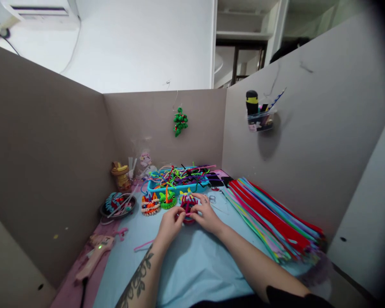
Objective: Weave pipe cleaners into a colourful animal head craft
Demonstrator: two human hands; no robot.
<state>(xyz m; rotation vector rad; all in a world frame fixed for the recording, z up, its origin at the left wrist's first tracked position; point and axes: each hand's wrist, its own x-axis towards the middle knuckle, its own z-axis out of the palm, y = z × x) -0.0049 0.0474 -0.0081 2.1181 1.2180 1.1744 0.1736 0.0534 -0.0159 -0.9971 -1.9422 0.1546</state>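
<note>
My left hand [172, 223] and my right hand [206, 214] meet at the middle of the table. Between them is a small dark red and pink pipe-cleaner figure [188, 204]. Both hands pinch a short pink pipe cleaner [188, 214] at its front, fingertips closed. Part of the figure is hidden behind the fingers. Just beyond it stands another figure with blue and yellow parts [183, 197], partly covered. Left of these sit a green pipe-cleaner figure [167, 200] and an orange and cream one [150, 204].
A blue basket [179, 188] of loose pipe cleaners stands behind. Bundled pipe cleaners [276, 222] lie at right. At left are a dark bowl [131, 209], a pink glue gun [96, 256] and a loose pink pipe cleaner [143, 245]. Grey partitions [141, 115] enclose the table.
</note>
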